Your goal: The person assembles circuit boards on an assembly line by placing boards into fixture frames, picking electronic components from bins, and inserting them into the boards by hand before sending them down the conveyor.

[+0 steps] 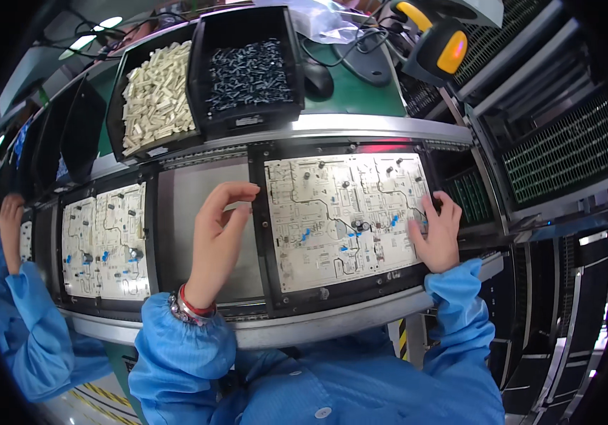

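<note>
A white circuit board (304, 265) lies in a black frame (269, 244) in front of me, carrying blue parts and several small black cylindrical parts. My left hand (217, 237) hovers at the frame's left side, its fingers bent and the thumb apart from the index finger, nothing visible between them. At the board's right edge is my right hand (438, 237), fingers spread and holding nothing I can see; its thumb overlaps the edge. I cannot tell whether its fingertips touch the board.
Behind the rail (382, 126) stand a black bin of cream-coloured pieces (159, 95) and a black bin of small dark parts (251, 74). A yellow-black scanner (435, 46) hangs beyond. Another framed board (109, 244) lies left, near a co-worker's hand (10, 223). Racks (566, 159) stand right.
</note>
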Motion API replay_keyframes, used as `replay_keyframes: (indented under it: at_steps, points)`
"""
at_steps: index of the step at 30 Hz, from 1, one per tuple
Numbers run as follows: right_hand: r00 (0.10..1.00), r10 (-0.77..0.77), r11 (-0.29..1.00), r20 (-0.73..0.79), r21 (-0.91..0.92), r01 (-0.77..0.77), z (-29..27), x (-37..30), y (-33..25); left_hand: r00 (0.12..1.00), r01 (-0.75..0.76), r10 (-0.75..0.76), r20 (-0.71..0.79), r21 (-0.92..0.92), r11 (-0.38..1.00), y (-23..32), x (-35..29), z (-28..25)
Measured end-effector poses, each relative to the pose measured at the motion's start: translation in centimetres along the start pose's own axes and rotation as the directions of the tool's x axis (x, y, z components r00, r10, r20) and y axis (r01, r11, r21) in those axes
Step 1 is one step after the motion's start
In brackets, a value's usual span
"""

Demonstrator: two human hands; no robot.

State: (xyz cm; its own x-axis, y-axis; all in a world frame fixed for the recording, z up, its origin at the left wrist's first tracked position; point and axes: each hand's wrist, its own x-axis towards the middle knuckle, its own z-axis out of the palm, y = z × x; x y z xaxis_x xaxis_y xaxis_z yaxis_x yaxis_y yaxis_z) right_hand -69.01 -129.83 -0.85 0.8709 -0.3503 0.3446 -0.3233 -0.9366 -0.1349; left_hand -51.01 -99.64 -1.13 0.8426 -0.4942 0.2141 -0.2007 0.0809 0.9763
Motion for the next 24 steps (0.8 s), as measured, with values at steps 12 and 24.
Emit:
replay_keyframes:
  at_steps: [12, 24]
  points:
    - [0.789, -0.598, 0.72, 0.144, 0.529, 0.449, 0.4, -0.1, -0.7, 0.726, -0.498, -0.035, 0.686, 0.561, 0.662, 1.0, -3.5, 2.3]
    - [0.541, -0.804, 0.554, 0.247, 0.645, 0.527, 2.5, 3.7, -0.4, 0.673, -0.528, -0.046, 0.738, 0.523, 0.669, -0.1, -2.5, 1.6]
